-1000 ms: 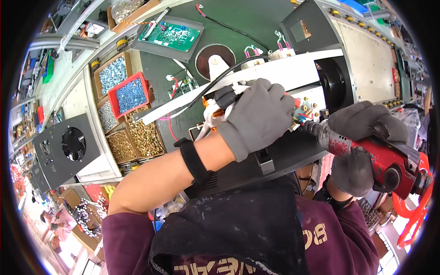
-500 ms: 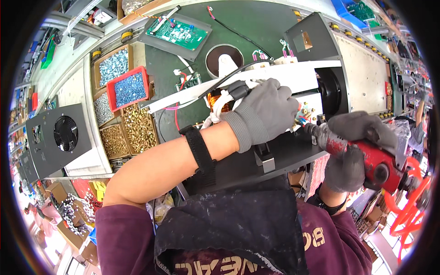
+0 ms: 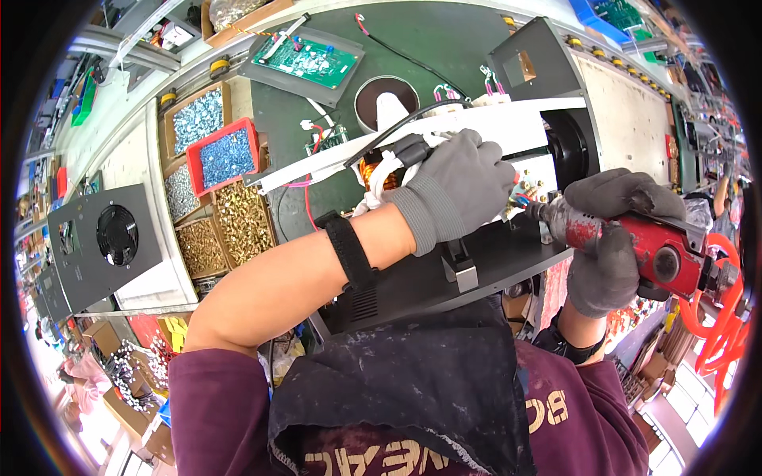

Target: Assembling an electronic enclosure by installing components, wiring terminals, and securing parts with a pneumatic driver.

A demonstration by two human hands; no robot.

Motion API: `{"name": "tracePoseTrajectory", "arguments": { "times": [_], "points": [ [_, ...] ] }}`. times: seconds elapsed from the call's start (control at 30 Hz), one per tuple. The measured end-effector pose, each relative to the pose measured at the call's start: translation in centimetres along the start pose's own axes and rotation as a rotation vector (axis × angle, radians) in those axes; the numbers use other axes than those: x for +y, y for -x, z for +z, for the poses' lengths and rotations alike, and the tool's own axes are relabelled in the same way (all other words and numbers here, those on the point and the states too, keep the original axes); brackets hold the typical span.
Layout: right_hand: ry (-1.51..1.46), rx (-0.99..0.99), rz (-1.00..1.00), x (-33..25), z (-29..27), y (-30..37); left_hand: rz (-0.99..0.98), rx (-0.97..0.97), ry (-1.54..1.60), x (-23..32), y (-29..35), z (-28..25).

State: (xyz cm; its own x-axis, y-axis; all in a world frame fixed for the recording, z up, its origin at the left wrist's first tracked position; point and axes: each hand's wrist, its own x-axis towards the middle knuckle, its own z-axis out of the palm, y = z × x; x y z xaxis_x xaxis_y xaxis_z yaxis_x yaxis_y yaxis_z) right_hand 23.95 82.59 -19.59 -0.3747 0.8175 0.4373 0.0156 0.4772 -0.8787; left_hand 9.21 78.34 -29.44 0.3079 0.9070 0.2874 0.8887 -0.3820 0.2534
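A scuffed red power driver with a grey metal nose [image 3: 647, 239] points its tip at a white panel of brass terminals [image 3: 544, 170], above a black metal chassis [image 3: 508, 254]. I judge it heavy and rigid, best gripped round the body, the coiled orange hose [image 3: 718, 345] likely dragging its tail. My grey-gloved right hand [image 3: 607, 270] wraps it firmly; my grey-gloved left hand [image 3: 464, 184] curls by white cables [image 3: 386, 170], hold hidden. Behind stretches a green bench [image 3: 460, 32].
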Motion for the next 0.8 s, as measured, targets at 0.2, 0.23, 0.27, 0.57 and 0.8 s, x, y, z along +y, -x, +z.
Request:
{"name": "tracePoseTrajectory", "arguments": {
  "times": [0.2,0.23,0.27,0.57,0.8],
  "points": [
    [0.107,0.109,-0.011,0.4,0.0,0.1,0.022,0.039,0.015,0.2,0.0,0.2],
    [0.084,0.037,-0.02,-0.1,0.8,-0.6,0.022,0.039,0.02,0.1,0.0,0.2],
    [0.061,-0.036,-0.03,-0.4,1.3,-0.9,0.024,0.04,0.015,0.0,0.1,0.2],
    [0.208,0.138,0.015,0.2,-1.0,1.8,0.066,0.012,0.005,-0.3,0.1,-0.5],
    [-0.037,-0.014,0.056,0.3,0.2,0.5,0.067,0.116,0.045,-0.3,0.2,-0.1]
  ]
}}
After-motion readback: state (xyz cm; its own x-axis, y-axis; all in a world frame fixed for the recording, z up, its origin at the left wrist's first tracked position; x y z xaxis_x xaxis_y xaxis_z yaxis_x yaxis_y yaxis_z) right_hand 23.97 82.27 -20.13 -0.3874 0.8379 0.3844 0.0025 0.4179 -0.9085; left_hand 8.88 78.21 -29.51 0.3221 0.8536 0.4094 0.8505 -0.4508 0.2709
